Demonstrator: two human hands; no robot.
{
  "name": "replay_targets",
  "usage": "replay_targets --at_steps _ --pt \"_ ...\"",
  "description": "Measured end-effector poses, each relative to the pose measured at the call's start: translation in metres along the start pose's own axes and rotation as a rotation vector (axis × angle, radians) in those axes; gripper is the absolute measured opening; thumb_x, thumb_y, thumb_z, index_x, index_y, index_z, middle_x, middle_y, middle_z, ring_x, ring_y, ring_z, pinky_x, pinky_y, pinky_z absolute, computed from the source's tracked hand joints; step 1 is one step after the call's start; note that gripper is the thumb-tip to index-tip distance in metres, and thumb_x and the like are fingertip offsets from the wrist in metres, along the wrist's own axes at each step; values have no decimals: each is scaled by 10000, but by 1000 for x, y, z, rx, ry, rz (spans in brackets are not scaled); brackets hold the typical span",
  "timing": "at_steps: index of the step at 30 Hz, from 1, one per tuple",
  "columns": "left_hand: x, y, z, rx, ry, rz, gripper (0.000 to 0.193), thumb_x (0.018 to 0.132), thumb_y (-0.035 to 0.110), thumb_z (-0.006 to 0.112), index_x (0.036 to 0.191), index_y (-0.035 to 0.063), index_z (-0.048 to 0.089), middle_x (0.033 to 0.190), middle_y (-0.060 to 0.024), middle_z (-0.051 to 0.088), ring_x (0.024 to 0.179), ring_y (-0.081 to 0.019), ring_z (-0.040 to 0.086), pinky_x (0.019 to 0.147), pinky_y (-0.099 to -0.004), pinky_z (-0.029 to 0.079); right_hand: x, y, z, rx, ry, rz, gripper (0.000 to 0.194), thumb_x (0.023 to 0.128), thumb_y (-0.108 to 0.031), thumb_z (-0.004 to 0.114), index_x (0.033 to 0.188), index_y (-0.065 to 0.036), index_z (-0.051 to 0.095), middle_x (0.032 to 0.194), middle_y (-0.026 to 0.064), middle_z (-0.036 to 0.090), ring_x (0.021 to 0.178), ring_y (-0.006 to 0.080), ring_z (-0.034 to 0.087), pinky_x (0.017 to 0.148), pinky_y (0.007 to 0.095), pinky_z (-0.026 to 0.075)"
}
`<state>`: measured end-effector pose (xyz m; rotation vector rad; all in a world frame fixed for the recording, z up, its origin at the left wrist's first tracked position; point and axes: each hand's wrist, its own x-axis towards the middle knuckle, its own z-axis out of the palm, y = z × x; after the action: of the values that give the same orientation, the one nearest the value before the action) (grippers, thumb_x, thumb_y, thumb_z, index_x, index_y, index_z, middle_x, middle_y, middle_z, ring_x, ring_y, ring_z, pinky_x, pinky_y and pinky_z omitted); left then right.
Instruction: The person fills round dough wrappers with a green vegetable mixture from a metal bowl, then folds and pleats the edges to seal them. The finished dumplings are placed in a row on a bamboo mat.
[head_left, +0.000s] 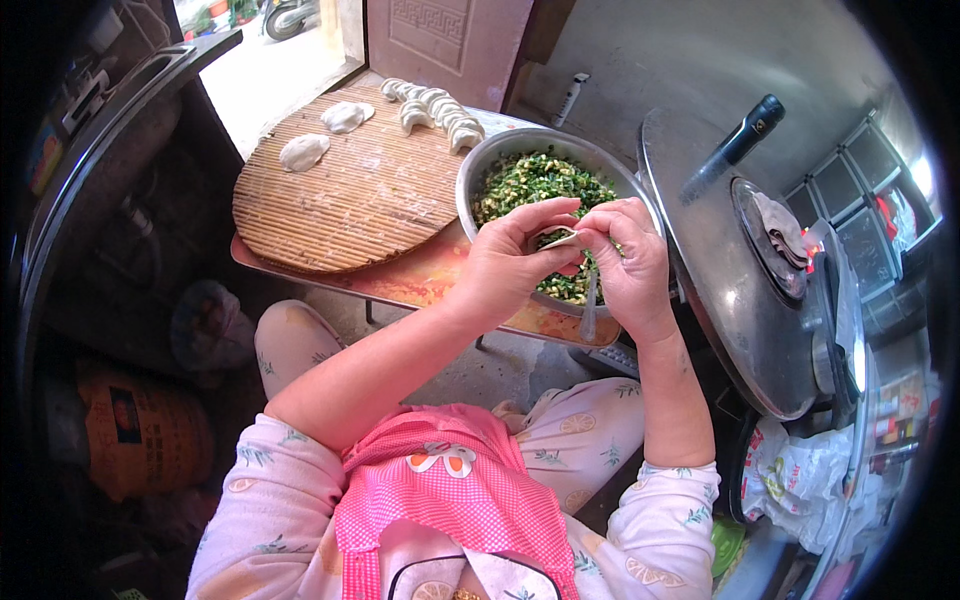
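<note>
Over a metal bowl (466, 187) of chopped green and pale yellow filling (536, 176), my left hand (517, 247) cups a folded dumpling wrapper (559, 238) with some green filling showing inside. The thumb and fingers of my right hand (626, 251) pinch the wrapper's right end. A spoon (589, 311) leans in the bowl, its handle over the near rim. Left of the bowl, a round slatted tray (345, 202) carries a curved row of folded dumplings (442, 109) at the back and flat, pale dough pieces (304, 152) at the left.
The tray and bowl stand on a low table with an orange patterned top (420, 281). A large round metal lid (720, 262) stands close on the right, with a dark-capped bottle (750, 127) by it. A spray bottle (571, 99) is behind; a white plastic bag (802, 480) lies lower right.
</note>
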<state>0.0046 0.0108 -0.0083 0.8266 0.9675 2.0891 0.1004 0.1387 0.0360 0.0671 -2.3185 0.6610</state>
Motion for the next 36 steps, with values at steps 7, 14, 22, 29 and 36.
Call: replay_targets --at_steps 7,14,22,29,36 --pt "6 2 -4 159 -16 15 453 870 -19 652 1301 30 524 1086 -78 632 931 -121 623 787 -256 557 1 3 -1 -44 5 -84 161 796 -33 686 956 -28 679 906 97 632 883 266 580 771 356 474" --pt "10 7 -2 194 -50 39 508 858 -18 665 1334 41 497 1068 -70 648 890 -122 630 751 -264 553 -3 10 2 136 27 49 131 801 -20 708 931 -14 696 916 82 652 865 206 610 779 302 486" --pt "5 2 -4 -155 -98 -186 363 887 86 672 1231 25 574 986 -62 665 835 -128 647 751 -272 553 -10 13 15 641 140 310 68 861 -10 669 928 -10 682 906 17 642 829 89 587 758 223 478" --pt "9 3 -5 -47 -45 -188 312 907 123 654 1204 47 597 959 -47 670 797 -125 658 745 -271 568 -6 6 6 194 70 176 186 858 -19 661 1043 -37 665 919 46 642 916 143 579 848 278 464" --pt "9 5 -2 -50 -48 -195 295 900 108 657 1182 51 593 935 -47 666 785 -130 661 731 -278 573 3 -3 -8 54 36 -92 363 787 12 702 1133 -76 639 950 40 662 993 202 557 905 324 446"
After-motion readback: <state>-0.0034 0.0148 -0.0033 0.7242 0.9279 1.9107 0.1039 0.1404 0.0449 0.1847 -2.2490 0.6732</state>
